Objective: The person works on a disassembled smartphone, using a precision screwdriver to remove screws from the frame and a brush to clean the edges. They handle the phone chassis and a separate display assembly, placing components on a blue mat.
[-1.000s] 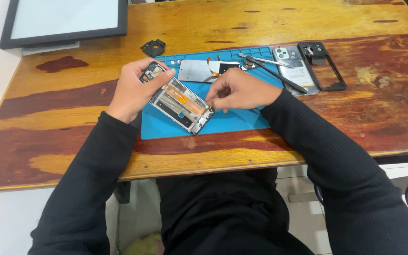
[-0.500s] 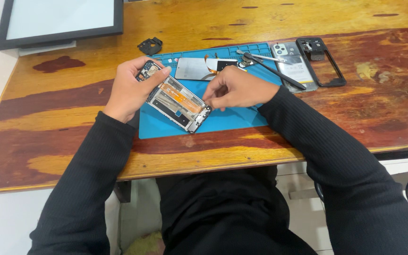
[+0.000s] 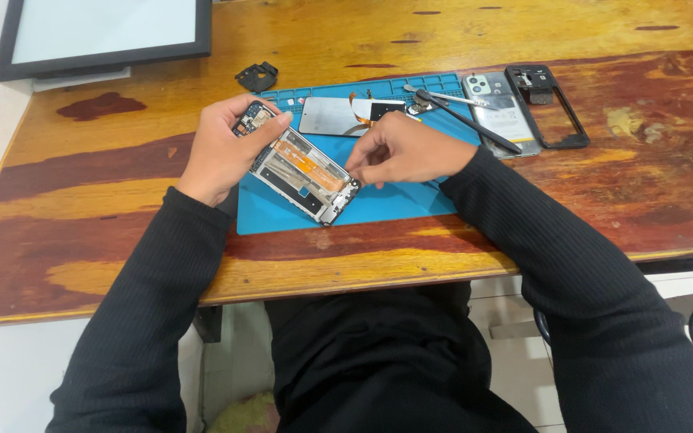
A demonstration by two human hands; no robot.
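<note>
An opened smartphone (image 3: 302,171) with orange flex cables showing lies tilted over a blue work mat (image 3: 395,200). My left hand (image 3: 222,148) grips its upper end, thumb over the camera corner. Fingers of my right hand (image 3: 399,151) are pinched together at the phone's lower right edge, touching it; whether they hold a small part I cannot tell. Both arms are in black sleeves.
On the mat behind my hands lie a grey rectangular panel (image 3: 334,116), a flex strip and a screwdriver (image 3: 467,120). To the right rest a phone back cover (image 3: 500,112) and a black frame (image 3: 551,108). A black bracket (image 3: 257,77) and a dark-framed monitor (image 3: 102,32) occupy the wooden table (image 3: 122,240).
My right hand has slid a little closer to the phone's lower edge. The left hand and the phone have barely moved.
</note>
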